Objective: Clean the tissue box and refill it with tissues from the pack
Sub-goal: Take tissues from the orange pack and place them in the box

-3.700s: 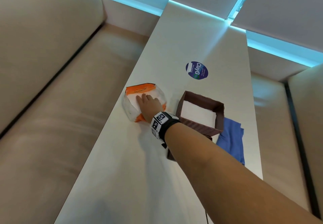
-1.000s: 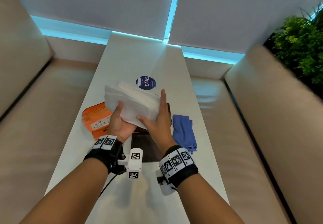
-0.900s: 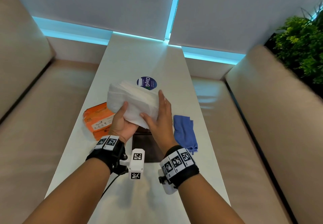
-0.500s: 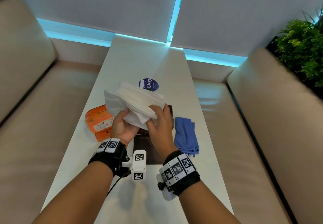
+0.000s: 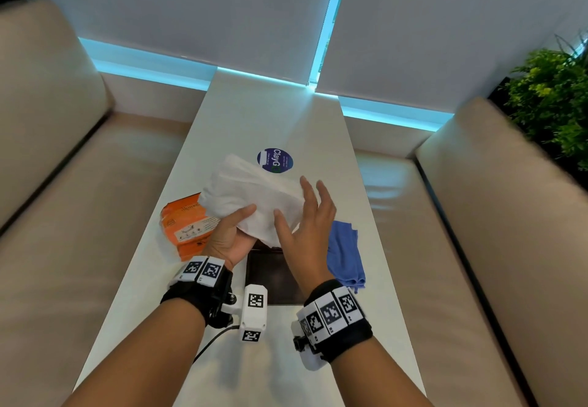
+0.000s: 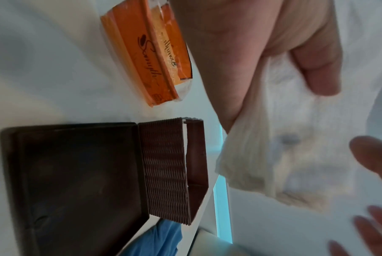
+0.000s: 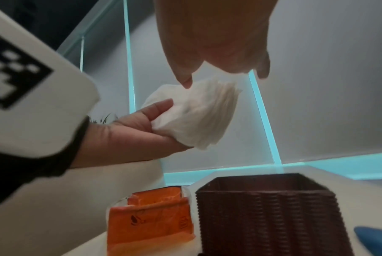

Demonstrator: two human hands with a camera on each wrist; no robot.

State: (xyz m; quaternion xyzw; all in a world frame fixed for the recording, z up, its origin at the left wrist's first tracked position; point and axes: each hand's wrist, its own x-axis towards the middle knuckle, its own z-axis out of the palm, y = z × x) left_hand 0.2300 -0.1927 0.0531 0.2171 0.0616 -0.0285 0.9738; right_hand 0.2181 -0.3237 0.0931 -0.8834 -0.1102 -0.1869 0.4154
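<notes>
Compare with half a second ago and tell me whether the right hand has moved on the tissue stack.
Yes. The right hand has opened and lifted off the tissue stack, fingers spread, shifting slightly right toward the blue cloth.

Table [image 5: 241, 120]: long, white, running toward 12 o'clock
Orange pack [image 5: 187, 225]: on the top, at 9 o'clock
Brown box [image 6: 174, 171]: open, middle, lid [image 6: 75, 181] flat at 6
Blue cloth [image 5: 345, 251]: 3 o'clock
Round sticker [image 5: 275, 160]: 12 o'clock

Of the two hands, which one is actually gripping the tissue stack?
The left hand: its thumb and fingers pinch the tissue stack from below. The right hand is spread open beside it.
</notes>
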